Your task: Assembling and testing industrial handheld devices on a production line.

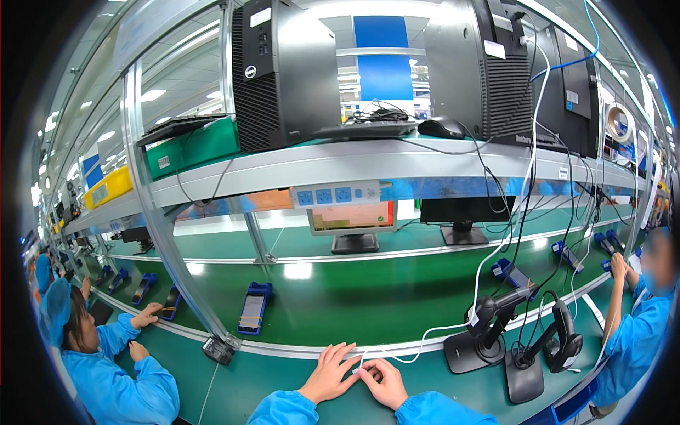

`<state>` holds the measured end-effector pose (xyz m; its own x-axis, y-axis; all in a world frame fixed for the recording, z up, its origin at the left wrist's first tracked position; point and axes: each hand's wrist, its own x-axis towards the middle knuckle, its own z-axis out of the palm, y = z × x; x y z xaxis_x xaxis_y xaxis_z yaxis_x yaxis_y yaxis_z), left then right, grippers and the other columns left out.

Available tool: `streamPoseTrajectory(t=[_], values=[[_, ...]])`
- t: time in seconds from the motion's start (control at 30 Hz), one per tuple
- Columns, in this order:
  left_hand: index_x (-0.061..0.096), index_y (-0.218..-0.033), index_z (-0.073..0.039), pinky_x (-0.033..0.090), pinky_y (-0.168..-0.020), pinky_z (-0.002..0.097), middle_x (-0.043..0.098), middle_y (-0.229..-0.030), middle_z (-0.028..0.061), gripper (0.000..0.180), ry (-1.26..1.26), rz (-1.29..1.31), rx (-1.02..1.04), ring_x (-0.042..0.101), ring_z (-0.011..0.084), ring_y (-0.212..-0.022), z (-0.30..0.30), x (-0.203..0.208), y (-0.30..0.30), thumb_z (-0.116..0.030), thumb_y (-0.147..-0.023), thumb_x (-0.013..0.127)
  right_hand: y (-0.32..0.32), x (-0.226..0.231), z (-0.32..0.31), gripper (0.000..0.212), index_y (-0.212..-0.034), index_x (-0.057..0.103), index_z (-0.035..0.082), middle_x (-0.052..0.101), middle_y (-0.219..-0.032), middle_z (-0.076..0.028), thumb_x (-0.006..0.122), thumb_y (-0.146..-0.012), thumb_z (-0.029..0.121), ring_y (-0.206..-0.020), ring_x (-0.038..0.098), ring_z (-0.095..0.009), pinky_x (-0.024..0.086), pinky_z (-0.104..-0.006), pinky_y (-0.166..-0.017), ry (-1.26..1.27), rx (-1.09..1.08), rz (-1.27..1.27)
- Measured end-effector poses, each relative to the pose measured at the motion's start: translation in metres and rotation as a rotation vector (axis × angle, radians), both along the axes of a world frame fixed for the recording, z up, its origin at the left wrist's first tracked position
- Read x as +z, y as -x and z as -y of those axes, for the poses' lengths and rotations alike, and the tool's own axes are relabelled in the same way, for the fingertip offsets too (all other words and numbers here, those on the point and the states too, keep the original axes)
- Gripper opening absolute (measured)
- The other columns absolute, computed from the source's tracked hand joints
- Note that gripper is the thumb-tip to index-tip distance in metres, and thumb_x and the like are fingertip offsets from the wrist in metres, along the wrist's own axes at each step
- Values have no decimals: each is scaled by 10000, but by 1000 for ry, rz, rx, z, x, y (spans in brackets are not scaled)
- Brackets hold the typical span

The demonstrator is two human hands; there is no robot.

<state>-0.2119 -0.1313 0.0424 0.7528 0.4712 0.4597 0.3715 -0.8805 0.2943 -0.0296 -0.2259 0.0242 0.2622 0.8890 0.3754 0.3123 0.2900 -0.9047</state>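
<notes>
Just above the green bench, my right hand (383, 383) pinches the end of a thin white cable (406, 360) between thumb and fingertips. A small white piece at the cable's end shows partly between the hands; its shape is too small to make out. My left hand (329, 373) is right beside it, fingers stretched out and close to the cable end. From my hands the cable curves right, past a black handheld scanner (489, 315) on its stand, then rises toward the computers on the shelf. A blue-cased handheld device (253, 309) lies on the green belt ahead.
A second black scanner (564, 336) stands on a base to the right. A metal post (166, 234) rises at left, near a small black box (218, 350). Overhead, a shelf (354, 164) carries computer towers. Co-workers in blue sit at left (106, 354) and right (641, 326).
</notes>
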Motion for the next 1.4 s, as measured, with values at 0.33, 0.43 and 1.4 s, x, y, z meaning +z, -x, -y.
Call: streamPoseTrajectory(t=[0.33, 0.43, 1.4], values=[[749, -1261, -123, 367, -1216, 551, 595, -1512, 114, 326, -18, 121, -63, 499, 364, -1440, 2, 7, -2, -210, -949, 787, 1, -4, 1, 176, -1055, 718, 24, 733, -932, -41, 800, -963, 151, -750, 663, -129, 534, -289, -689, 0, -3, -69], [767, -1228, -127, 395, -1188, 533, 619, -1483, 106, 321, -11, 161, -82, 528, 358, -1408, 1, 8, -1, -172, -913, 814, 1, -4, 2, 171, -1045, 715, 30, 735, -914, -36, 799, -964, 155, -744, 662, -127, 535, -286, -690, 16, -5, -68], [765, -1111, -97, 449, -1115, 497, 670, -1412, 79, 220, -12, 179, -197, 586, 339, -1341, 2, 8, -2, -139, -898, 801, -2, -7, 3, 229, -1087, 688, 28, 735, -908, -22, 825, -920, 105, -732, 654, -98, 551, -264, -683, -32, 8, -37]])
